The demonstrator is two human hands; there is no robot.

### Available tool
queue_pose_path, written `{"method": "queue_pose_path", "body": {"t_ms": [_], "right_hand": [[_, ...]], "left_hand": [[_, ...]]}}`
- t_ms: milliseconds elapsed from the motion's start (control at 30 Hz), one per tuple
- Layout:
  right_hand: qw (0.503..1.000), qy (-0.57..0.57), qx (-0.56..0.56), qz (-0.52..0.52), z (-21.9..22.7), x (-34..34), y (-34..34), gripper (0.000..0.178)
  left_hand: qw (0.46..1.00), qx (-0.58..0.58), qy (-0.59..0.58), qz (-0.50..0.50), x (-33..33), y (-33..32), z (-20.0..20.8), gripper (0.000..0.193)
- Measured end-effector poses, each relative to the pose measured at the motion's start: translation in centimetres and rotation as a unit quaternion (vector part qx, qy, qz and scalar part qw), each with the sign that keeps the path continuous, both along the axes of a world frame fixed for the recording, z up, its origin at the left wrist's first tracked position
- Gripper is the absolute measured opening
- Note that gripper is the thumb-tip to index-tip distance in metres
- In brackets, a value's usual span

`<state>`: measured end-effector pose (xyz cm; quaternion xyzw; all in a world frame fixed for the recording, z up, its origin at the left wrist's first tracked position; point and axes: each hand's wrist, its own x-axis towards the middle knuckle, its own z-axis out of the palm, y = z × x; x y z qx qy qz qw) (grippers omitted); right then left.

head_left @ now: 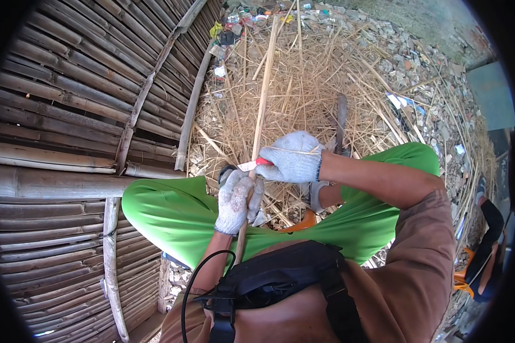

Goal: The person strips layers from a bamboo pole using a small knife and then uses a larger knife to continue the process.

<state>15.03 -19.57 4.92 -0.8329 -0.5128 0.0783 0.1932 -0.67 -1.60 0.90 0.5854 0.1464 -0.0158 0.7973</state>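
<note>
My right hand (294,156), in a pale knitted work glove, is closed round the red handle of a knife (248,166). The short blade points left and lies against a long split bamboo strip (264,94). My left hand (233,201), gloved in the same way with dirt on the fingers, grips the strip just below the blade. From there the strip runs far ahead over the shavings, and its near end passes down between my legs toward my waist. A long dark blade-like piece (341,117) lies on the ground beyond my right hand.
Straw-like bamboo shavings (303,86) cover the ground ahead, with rubble and litter (406,51) round them. A bamboo slat wall (68,91) stands close on the left. My green-trousered legs are bent to either side. Another person's leg (491,220) shows at the far right.
</note>
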Motion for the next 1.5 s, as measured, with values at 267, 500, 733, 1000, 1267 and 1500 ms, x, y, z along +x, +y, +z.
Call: {"method": "queue_pose_path", "body": {"t_ms": [267, 500, 733, 1000, 1267, 1500], "right_hand": [[0.997, -0.074, 0.022, -0.01, 0.7, 1.2, 0.2, 0.037], [0.961, -0.096, -0.073, -0.25, 5.4, 13.2, -4.8, 0.073], [0.875, -0.129, -0.01, -0.466, 3.2, 24.7, -13.9, 0.081], [0.976, 0.06, -0.076, -0.196, 3.8, 9.4, -2.2, 0.078], [0.997, 0.006, -0.073, -0.021, -2.1, -0.7, 0.7, 0.04], [0.984, 0.025, -0.148, -0.094, 1.3, 1.4, 1.1, 0.052]], "left_hand": [[1.0, 0.015, -0.001, 0.013, 0.6, 0.1, 2.0, 0.025], [0.998, 0.013, 0.004, -0.064, -3.4, -0.5, 0.8, 0.031], [0.996, -0.047, -0.012, -0.074, -3.2, -0.3, 0.0, 0.039], [0.988, -0.15, 0.015, -0.015, -0.9, 0.8, -1.2, 0.046], [0.991, -0.118, 0.034, 0.045, -0.7, 1.0, -1.5, 0.025], [0.997, 0.016, 0.053, 0.047, -1.0, 0.2, 0.1, 0.021]]}}
